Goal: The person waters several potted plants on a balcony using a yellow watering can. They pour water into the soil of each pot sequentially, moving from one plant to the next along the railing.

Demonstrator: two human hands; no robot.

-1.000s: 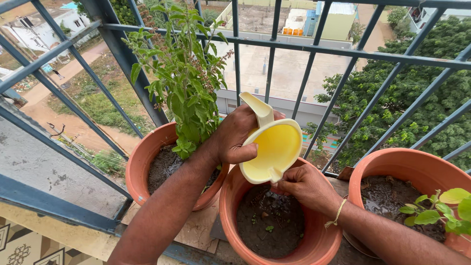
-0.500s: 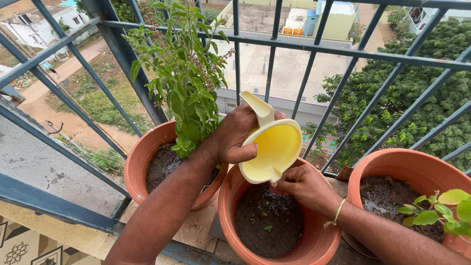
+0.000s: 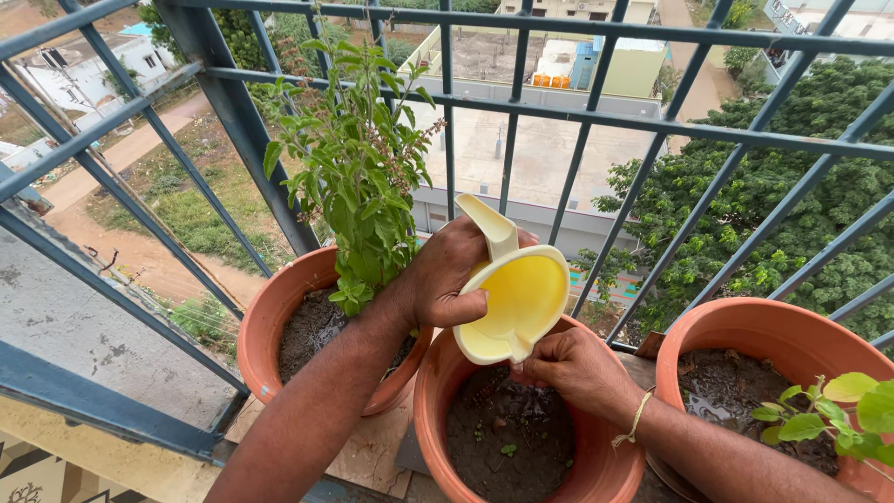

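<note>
Both hands meet over the middle terracotta pot [image 3: 438, 410]: the left hand [image 3: 447, 275] grips the yellow jug [image 3: 514, 298], tipped steeply with its spout pointing down at the soil and its handle rising toward the railing [image 3: 596, 116]. The right hand [image 3: 573, 365], fingers curled and empty, sits just under the spout.

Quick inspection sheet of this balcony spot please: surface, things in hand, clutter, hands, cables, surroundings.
Surface: tiled ledge behind a blue metal railing; three pots stand on it.
Things in hand: yellow plastic jug, tipped spout-down over the middle terracotta pot, which holds dark soil and tiny seedlings.
Clutter: left terracotta pot with a tall leafy herb plant; right terracotta pot with wet soil and a small green plant.
Hands: left hand grips the jug at its handle side; right hand is under the spout, fingers curled, a thread on the wrist.
Cables: nothing seen.
Surroundings: rooftops, trees and a dirt road far below.
</note>
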